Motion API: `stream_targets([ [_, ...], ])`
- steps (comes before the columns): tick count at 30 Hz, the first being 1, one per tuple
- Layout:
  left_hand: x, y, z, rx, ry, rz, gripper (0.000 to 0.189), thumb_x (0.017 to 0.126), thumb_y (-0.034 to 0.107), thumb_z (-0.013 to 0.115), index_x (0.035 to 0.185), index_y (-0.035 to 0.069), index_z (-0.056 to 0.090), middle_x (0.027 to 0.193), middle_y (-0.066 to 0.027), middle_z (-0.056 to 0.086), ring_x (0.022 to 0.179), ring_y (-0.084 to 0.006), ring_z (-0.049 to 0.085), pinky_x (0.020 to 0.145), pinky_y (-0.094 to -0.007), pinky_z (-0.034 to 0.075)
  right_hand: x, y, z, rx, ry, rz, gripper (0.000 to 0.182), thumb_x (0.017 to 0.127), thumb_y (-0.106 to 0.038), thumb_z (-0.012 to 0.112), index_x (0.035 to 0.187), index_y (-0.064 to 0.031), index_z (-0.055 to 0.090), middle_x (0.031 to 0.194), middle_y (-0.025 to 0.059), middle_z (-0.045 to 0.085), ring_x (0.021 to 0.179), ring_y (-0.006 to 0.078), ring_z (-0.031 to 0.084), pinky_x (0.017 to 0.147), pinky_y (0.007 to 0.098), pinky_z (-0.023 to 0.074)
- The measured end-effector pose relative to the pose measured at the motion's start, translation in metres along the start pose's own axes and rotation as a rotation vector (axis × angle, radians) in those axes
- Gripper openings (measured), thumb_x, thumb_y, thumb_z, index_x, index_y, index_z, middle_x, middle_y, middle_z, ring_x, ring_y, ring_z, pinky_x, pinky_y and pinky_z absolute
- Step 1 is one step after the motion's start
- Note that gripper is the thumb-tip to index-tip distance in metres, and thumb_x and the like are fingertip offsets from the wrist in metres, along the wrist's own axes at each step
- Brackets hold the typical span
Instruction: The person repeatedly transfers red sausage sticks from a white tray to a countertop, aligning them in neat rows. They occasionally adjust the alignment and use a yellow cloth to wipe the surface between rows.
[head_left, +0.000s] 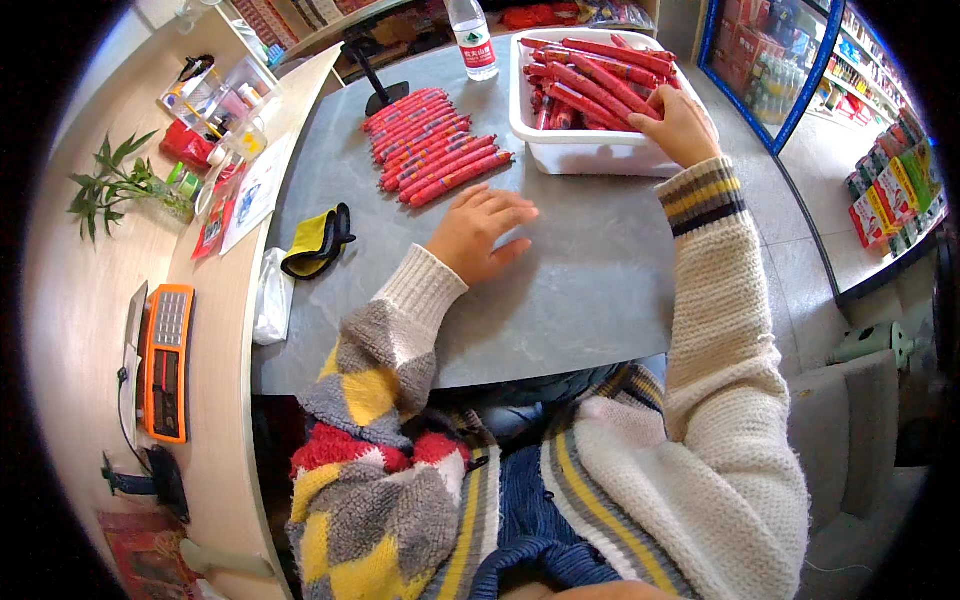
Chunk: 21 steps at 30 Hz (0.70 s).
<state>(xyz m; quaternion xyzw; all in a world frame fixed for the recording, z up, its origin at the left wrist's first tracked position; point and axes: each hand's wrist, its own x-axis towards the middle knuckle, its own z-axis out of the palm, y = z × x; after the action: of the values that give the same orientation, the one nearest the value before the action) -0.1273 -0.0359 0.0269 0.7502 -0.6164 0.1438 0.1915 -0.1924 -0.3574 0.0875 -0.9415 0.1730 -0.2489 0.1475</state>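
A white plastic tub (600, 154) at the far right of the table holds a heap of red-wrapped sausages (592, 82). Over its near right rim reaches my right hand (679, 124), thumb and fingers closed around the end of one sausage. My left hand (480, 232), palm down with fingers apart and nothing in it, is at the grey table (570, 300). Just beyond its fingertips lies a row of red sausages (435, 146), side by side and slightly slanted. Whether the left hand's fingertips touch the nearest sausage, I cannot tell.
Behind the row stand a black stand (386, 96) and a water bottle (476, 45). A yellow-and-black cloth (315, 244) and a white plastic packet (274, 296) lie at the table's left. The wooden counter (217, 322) carries an orange calculator-like device (166, 360) and a plant (112, 187).
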Motion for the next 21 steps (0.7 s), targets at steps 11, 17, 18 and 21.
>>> stream_targets([
  [11,0.009,0.008,-0.012,0.08,0.513,0.063,0.053,0.082,0.033,0.07,0.129,0.013,0.056,0.14,-0.0087,0.05,0.134,-0.0311,0.04,0.109,-0.0465,0.029,-0.012,-0.031,0.002,0.521,0.242,-0.422,0.022,0.092,-0.024,0.062,0.105,-0.0075,0.056,0.095,0.015,0.067,0.089,0.0296,0.066,0.076,0.0382,0.052],
  [17,0.006,0.013,-0.018,0.185,0.485,0.119,0.064,0.085,0.045,0.066,0.136,0.011,0.049,0.142,-0.008,0.048,0.138,-0.0285,0.035,0.112,-0.047,0.022,-0.053,-0.074,0.041,0.335,-0.492,-0.792,0.019,0.09,-0.024,0.059,0.096,-0.0075,0.065,0.089,0.0169,0.068,0.084,0.0351,0.066,0.076,0.0431,0.0518],
  [18,0.008,0.014,-0.016,0.155,0.37,0.072,0.067,0.083,0.048,0.067,0.136,0.011,0.049,0.141,-0.0081,0.048,0.137,-0.0272,0.036,0.113,-0.0472,0.021,-0.055,-0.078,0.047,0.254,-0.616,-0.766,0.02,0.09,-0.023,0.06,0.1,-0.0064,0.065,0.089,0.0166,0.067,0.085,0.0349,0.065,0.077,0.0425,0.0508],
  [21,0.006,0.008,-0.008,0.199,0.046,-0.042,0.07,0.082,0.049,0.066,0.138,0.011,0.047,0.14,-0.0085,0.049,0.138,-0.0271,0.035,0.114,-0.0471,0.021,-0.058,-0.081,0.046,0.112,-0.764,-0.72,0.027,0.087,-0.026,0.064,0.101,-0.0039,0.066,0.086,0.0165,0.067,0.082,0.0324,0.065,0.075,0.0407,0.0509],
])
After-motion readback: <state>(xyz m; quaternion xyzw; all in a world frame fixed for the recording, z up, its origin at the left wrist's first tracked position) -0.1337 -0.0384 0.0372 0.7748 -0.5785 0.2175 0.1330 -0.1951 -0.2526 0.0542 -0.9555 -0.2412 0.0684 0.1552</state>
